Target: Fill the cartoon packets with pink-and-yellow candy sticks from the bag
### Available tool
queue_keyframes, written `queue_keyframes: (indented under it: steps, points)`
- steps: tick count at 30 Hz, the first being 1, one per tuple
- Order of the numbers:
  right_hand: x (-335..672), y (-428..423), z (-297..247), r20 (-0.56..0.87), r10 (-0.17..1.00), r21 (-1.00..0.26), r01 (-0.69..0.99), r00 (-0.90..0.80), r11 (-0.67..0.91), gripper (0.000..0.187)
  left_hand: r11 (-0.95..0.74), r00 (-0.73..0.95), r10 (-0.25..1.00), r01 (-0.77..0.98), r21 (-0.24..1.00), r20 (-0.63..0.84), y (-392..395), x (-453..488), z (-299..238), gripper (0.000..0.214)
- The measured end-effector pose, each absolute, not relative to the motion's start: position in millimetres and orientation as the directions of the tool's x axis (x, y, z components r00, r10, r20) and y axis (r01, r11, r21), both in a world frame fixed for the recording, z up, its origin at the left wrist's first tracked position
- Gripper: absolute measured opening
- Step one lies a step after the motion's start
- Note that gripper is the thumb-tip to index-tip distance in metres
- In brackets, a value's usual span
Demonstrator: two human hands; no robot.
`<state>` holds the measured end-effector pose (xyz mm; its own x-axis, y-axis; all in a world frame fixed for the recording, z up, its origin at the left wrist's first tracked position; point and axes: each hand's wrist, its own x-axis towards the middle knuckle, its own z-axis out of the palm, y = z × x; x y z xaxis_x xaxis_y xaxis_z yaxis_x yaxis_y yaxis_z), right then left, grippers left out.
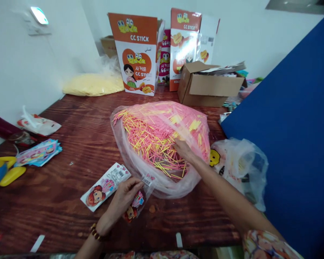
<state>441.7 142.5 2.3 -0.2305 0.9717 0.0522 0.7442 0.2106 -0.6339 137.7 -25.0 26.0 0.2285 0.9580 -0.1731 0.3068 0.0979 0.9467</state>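
A large clear plastic bag [175,192] lies wide-mouthed on the table, filled with thin pink and yellow sticks [143,138]. My right hand [183,149] reaches over its near side into the sticks, one finger stretched out on them; the other fingers are partly hidden. In front of the bag, my left hand [128,196] pinches a small clear printed packet [137,201] near its upper end. The packet shows a cartoon girl and a barcode. Just left of that hand, a short stack of similar printed packets [104,187] lies flat on the table.
At the back stand printed cartons [136,54], an open brown box [213,88] and a bag of yellow material [93,84]. Blue-pink wrappers [40,153] and a tissue pack [40,125] lie left. A white plastic bag [243,165] sits right, beside a blue panel [294,118].
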Motion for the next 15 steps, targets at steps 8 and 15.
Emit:
queue_keyframes:
  steps: [8, 15]
  points:
    - [401, 108, -20, 0.092, 0.995, -0.914, 0.398, 0.025, 0.075, 0.018, 0.141, 0.203, 0.960, 0.240, 0.960, -0.192, -30, 141, 28, 0.036]
    - [385, 78, -16, 0.030, 0.994, -0.980, 0.196, 0.108, 0.008, 0.016, 0.173, 0.172, 0.963, 0.204, 0.964, -0.209, -31, 141, 27, 0.037]
